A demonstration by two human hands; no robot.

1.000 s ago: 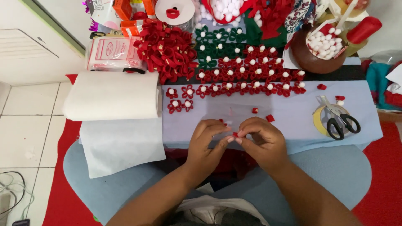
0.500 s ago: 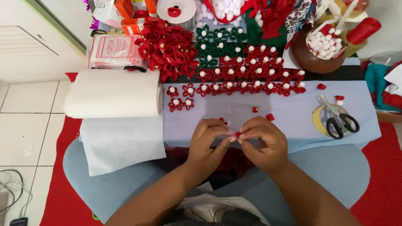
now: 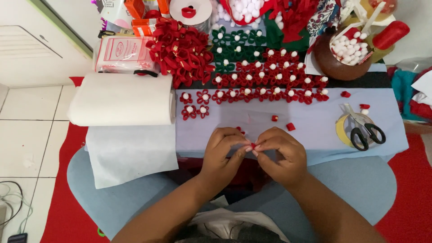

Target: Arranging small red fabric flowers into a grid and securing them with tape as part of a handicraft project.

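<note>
1. A small red ribbon piece (image 3: 253,146) is pinched between the fingertips of the left hand (image 3: 223,153) and the right hand (image 3: 280,153), just below the centre of the frame; the fingers of both hands are curled in and pressed together around it.
2. The piece is held just above the near edge of the pale lilac work board (image 3: 315,130), which rests across the lap.
3. How the piece is being folded cannot be told, since most of it is hidden by the fingertips.
4. Much appears already made: rows of finished red flowers with white centres (image 3: 270,92) are laid out across the middle of the frame, and a few green flowers (image 3: 234,42) lie above them.
5. A small separate group of red flowers (image 3: 194,104) is set left of centre, beside a roll of white fabric (image 3: 120,100).
6. Loose red pieces (image 3: 290,127) lie on the board just above the hands, not yet assembled; by this it is judged that more flowers remain to be built.
7. A heap of red ribbon loops (image 3: 182,49) sits at the upper middle, and a brown bowl of white pompoms (image 3: 344,56) at the upper right.
8. Black-handled scissors (image 3: 364,130) are laid on a roll of yellow tape (image 3: 343,130) at the right, untouched.
</note>
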